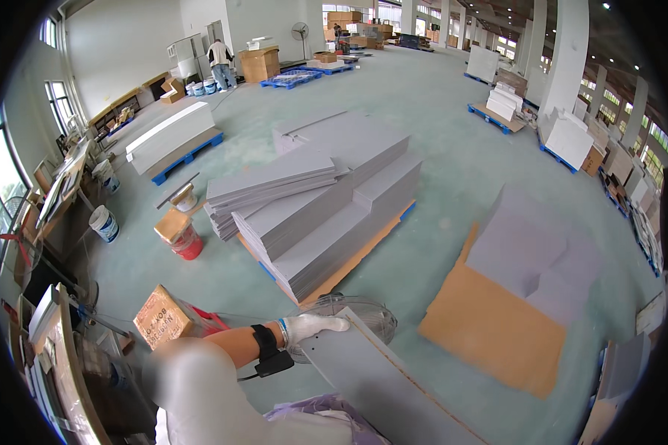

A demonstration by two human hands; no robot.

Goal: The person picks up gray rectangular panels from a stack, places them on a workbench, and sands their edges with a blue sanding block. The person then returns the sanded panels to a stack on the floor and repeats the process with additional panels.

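My left hand point(315, 327), in a white glove, grips the far end of a long grey board point(386, 386). The board slants from the middle down to the lower edge, and a brown strip runs along its right side. A black strap with a small box point(273, 360) sits round my left forearm. My right hand is out of sight. Just beyond the board's end is a round wire-cage fan point(378, 317), partly covered by hand and board. Farther off, a stepped stack of grey boards point(326, 215) rests on a pallet, some upper ones lying askew.
To the right, grey boards point(527, 252) lie on a brown sheet point(490, 334). A cardboard box point(163, 317) and a red bucket point(184, 243) stand left. White boards point(172, 137) lie on a blue pallet. A cluttered bench lines the left wall; another person point(220, 63) stands far back.
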